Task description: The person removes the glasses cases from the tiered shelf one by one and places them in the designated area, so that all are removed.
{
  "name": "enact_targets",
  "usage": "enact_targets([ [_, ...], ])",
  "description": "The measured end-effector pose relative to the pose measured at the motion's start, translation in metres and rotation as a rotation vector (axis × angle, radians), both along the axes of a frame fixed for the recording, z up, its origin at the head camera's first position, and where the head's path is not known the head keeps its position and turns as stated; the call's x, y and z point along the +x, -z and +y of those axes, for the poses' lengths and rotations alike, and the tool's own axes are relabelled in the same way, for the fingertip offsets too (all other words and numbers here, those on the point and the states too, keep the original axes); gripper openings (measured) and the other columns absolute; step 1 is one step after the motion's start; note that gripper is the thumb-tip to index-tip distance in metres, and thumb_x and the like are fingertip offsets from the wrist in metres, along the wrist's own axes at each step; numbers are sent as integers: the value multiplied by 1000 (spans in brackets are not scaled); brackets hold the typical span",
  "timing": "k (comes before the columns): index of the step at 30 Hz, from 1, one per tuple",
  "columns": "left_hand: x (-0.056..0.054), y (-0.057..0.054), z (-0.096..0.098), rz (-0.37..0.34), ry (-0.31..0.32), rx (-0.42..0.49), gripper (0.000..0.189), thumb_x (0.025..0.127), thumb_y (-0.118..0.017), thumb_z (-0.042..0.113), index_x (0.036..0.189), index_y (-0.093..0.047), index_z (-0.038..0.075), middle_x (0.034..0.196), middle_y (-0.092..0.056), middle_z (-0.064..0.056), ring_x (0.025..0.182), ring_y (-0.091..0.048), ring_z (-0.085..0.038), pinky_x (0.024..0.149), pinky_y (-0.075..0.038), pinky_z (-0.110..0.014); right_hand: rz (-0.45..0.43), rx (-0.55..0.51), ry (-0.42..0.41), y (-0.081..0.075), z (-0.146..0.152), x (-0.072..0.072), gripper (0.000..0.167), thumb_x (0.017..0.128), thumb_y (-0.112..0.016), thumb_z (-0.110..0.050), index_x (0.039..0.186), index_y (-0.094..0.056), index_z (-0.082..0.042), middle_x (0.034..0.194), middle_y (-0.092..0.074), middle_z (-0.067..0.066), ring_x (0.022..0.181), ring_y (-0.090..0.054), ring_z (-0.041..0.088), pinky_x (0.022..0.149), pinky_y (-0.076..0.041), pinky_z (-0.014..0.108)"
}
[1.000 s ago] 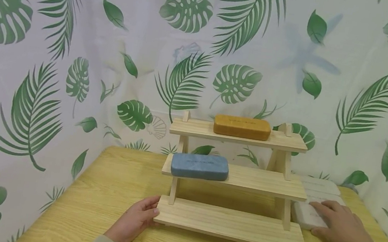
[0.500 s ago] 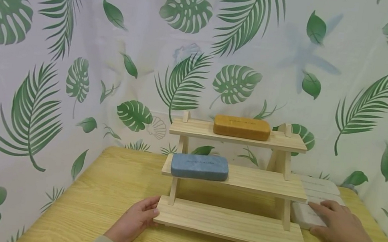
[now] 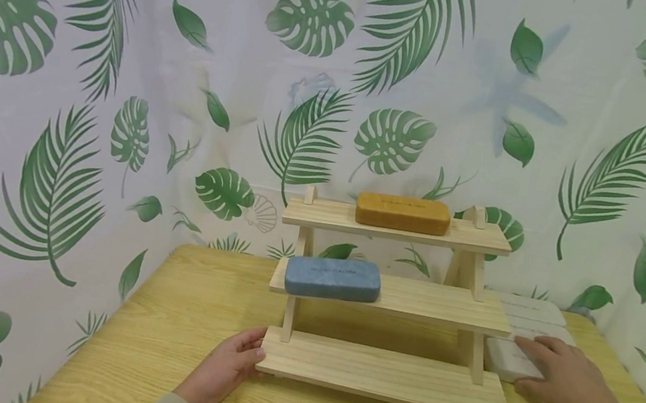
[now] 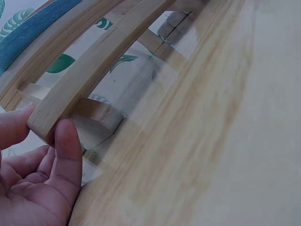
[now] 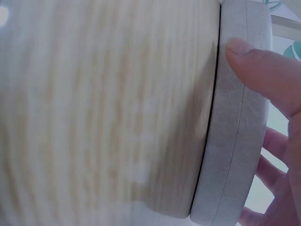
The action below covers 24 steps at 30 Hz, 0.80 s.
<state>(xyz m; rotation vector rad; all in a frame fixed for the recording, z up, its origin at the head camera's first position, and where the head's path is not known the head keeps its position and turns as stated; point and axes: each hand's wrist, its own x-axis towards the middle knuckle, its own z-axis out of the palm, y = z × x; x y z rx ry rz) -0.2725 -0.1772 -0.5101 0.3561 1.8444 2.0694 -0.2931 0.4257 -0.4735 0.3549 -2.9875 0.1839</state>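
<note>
A pale wooden three-tier display stand (image 3: 380, 373) stands on the table. My left hand (image 3: 226, 363) pinches the left end of its lowest board; the left wrist view shows the thumb (image 4: 68, 150) and a finger either side of that end. An orange glasses case (image 3: 403, 214) lies on the top tier, right of the middle. On the middle tier, a blue glasses case (image 3: 333, 278) sits at the left. Right of the stand, my right hand (image 3: 570, 376) holds the nearest white glasses case (image 5: 230, 122), thumb on its near side and fingers over it.
More white glasses cases (image 3: 533, 310) lie in a row behind the held one, partly hidden by the stand. The wooden table (image 3: 163, 316) meets a white leaf-print curtain (image 3: 234, 83) at the back and sides.
</note>
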Motion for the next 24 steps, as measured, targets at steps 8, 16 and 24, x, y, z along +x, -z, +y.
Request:
enact_targets([
  [8,1,-2,1,-19,-11,22,63,106,-54,16,157,-24,-7,139,-52,-19,118,-58,-25,90,-52,-34,33,-18,-25,5,10,4,96,73,-80,-66,144,-52,-7,137,-48,35,116,-48,59,85,-43,71],
  [16,2,-4,2,-25,-21,10,63,106,-55,17,156,-26,-7,138,-53,-19,116,-59,-24,89,-52,-35,37,-71,-38,-8,11,10,101,78,-77,-66,153,-41,-8,141,-41,36,120,-41,61,89,-39,75],
  [24,1,-3,3,-36,-31,12,65,106,-56,19,156,-25,-7,139,-50,-20,118,-57,-24,91,-51,-35,116,-121,-80,-40,-11,23,102,79,-81,-57,159,-33,-14,146,-36,33,125,-36,59,90,-34,76],
])
